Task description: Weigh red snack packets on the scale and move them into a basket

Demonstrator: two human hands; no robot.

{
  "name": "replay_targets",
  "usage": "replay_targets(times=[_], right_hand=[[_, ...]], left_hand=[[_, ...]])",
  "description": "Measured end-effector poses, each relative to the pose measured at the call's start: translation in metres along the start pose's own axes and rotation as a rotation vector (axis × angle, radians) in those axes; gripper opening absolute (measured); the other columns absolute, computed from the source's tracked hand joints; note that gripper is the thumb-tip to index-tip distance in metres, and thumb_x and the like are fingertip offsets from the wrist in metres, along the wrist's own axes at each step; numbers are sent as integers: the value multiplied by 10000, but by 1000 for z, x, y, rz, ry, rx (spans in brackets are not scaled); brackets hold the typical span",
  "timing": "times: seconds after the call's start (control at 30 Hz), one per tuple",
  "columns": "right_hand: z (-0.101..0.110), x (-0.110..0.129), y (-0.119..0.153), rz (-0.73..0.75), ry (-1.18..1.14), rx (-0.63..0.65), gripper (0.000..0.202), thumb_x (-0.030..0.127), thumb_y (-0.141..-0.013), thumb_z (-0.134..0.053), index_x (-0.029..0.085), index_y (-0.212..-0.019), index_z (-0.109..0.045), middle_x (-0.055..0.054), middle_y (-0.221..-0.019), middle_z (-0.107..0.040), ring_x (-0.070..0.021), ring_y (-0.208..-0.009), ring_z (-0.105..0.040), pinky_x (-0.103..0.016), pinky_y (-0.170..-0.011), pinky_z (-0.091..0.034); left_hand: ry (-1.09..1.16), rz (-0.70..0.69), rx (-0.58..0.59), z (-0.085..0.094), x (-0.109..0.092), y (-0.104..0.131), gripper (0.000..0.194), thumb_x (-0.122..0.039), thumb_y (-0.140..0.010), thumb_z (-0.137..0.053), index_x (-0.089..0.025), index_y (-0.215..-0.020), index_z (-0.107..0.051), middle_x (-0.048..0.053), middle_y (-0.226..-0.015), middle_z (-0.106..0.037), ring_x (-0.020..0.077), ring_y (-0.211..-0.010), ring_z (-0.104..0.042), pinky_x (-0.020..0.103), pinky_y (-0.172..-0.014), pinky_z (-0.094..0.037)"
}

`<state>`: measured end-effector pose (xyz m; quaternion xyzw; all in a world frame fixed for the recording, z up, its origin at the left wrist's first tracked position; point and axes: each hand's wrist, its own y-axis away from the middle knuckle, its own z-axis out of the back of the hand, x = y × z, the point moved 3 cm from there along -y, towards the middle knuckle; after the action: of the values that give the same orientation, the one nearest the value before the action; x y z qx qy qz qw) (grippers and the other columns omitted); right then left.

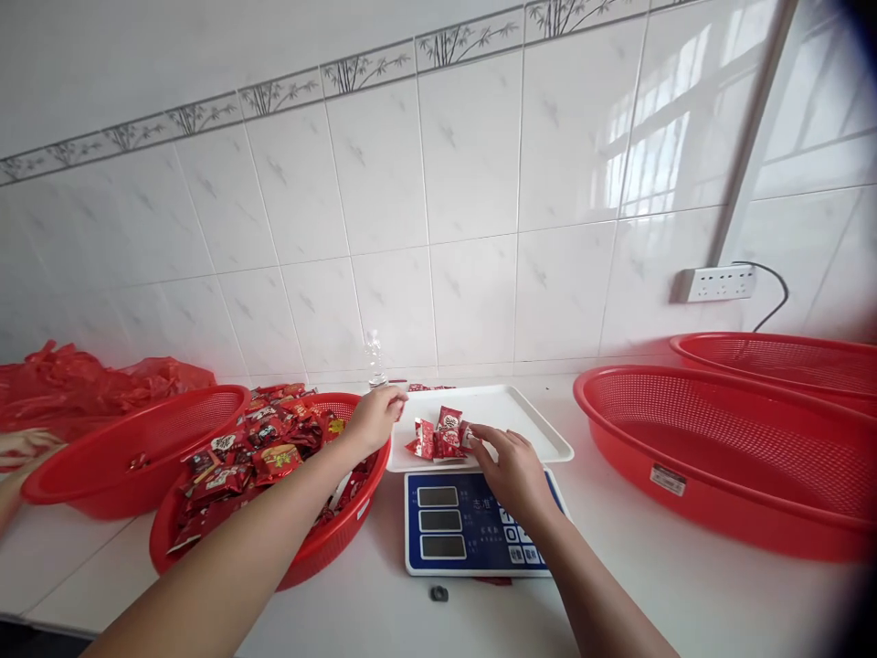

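Note:
My left hand (376,418) is raised over the right rim of a red basket (360,516) heaped with small red snack packets (278,461). Its fingers are curled closed, and whatever may be in them is hidden. On the white tray (531,416) of a blue digital scale (480,539), several red snack packets (449,443) lie in a small cluster. My right hand (513,466) reaches over the scale's panel, thumb and fingertips bent around the end of the rightmost packet (468,433). That hand covers part of the scale's keys.
A red basket (137,411) and red plastic bags (89,384) stand at left, beside another person's hand (27,448). Two red baskets (685,439) sit at right. A clear bottle (375,356) stands by the tiled wall; a small black object (439,594) lies before the scale.

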<state>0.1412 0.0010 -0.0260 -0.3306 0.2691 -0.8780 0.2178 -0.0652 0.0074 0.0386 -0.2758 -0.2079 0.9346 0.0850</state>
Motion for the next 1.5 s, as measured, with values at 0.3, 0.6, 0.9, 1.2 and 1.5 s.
replay_targets(times=[0.3, 0.6, 0.9, 1.2, 1.5], right_hand=[[-5, 9, -1, -40, 119, 91, 436, 476, -850, -417, 238, -1197, -532, -115, -1337, -451, -293, -1257, -361, -458, -948, -365], [-46, 35, -48, -28, 174, 561, 667, 682, -735, -409, 339, -1308, -399, -116, -1431, -300, -421, -1296, -184, -710, -873, -183], [-48, 22, -59, -11, 165, 411, 334, 482, -721, -555, 237, -941, -610, -68, -1031, -598, -223, -896, -542, -307, -726, -369], [-44, 0, -82, -216, 90, 136, 274, 488, -764, -502, 219, -771, -558, 1, -706, -632, -129, -600, -537, -218, -490, -311], [36, -55, -90, -363, 159, -115, 387, 524, -819, -371, 206, -890, -579, -45, -766, -659, -164, -643, -590, -240, -515, -384]], left_hand=[[-253, 51, 102, 44, 24, 70, 297, -301, -818, -485, -204, -1085, -573, 91, -1209, -535, 262, -1154, -448, 400, -988, -342], [-37, -774, -86, -58, -44, 150, 183, -209, -863, -412, -206, -795, -581, 58, -668, -617, 180, -663, -573, 293, -606, -486], [206, -510, -288, -59, -4, 136, 157, -152, -876, -411, -173, -812, -553, 29, -692, -588, 134, -655, -547, 236, -604, -447], [270, -347, -224, -61, 10, 133, 189, -220, -894, -416, -168, -810, -578, 15, -674, -568, 114, -618, -544, 204, -575, -438], [312, -306, -208, -60, 10, 133, 213, -252, -899, -411, -169, -799, -580, 14, -678, -578, 117, -623, -544, 209, -586, -441]])
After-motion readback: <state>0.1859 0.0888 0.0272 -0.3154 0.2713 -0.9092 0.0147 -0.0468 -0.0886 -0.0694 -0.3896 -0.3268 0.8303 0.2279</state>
